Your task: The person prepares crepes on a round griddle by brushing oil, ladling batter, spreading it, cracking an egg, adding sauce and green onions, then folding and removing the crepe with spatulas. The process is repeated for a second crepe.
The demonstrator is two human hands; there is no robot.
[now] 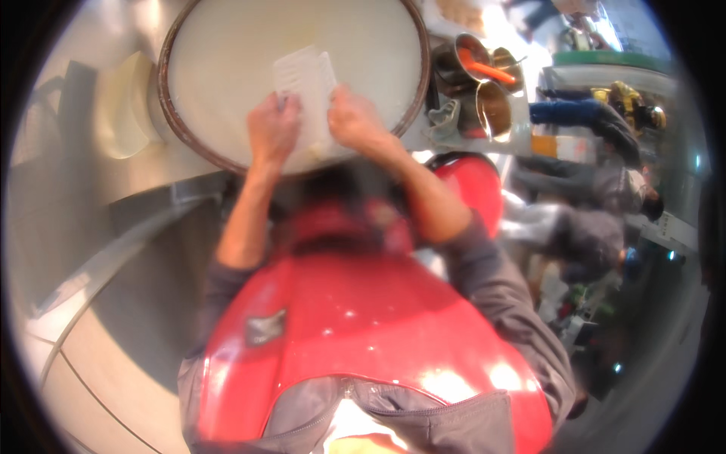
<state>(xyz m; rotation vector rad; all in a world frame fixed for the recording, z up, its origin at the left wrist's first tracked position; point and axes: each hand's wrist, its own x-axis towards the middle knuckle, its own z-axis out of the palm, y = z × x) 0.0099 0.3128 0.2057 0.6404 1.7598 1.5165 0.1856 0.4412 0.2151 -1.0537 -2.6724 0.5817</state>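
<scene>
A thin whitish sheet [305, 85], seemingly folded, stands up between my two hands. My left hand [274, 125] is clenched on its left side, and my right hand [356, 118] grips its right edge. Motion blur hides the fingertips, and whether the sheet is paper, cloth or food cannot be made out. Beneath both hands spreads a large round vessel or board [227, 74], pale inside with a brown rim [164, 93]. My forearms reach over its near edge.
At the right stand several metal pots [494, 108], with an orange utensil [485, 69] across them. A clear container [444, 120] sits beside them. A pale curved basin [127, 108] is at the left. My red apron [363, 318] fills the near side. Other people [590, 227] stand farther right.
</scene>
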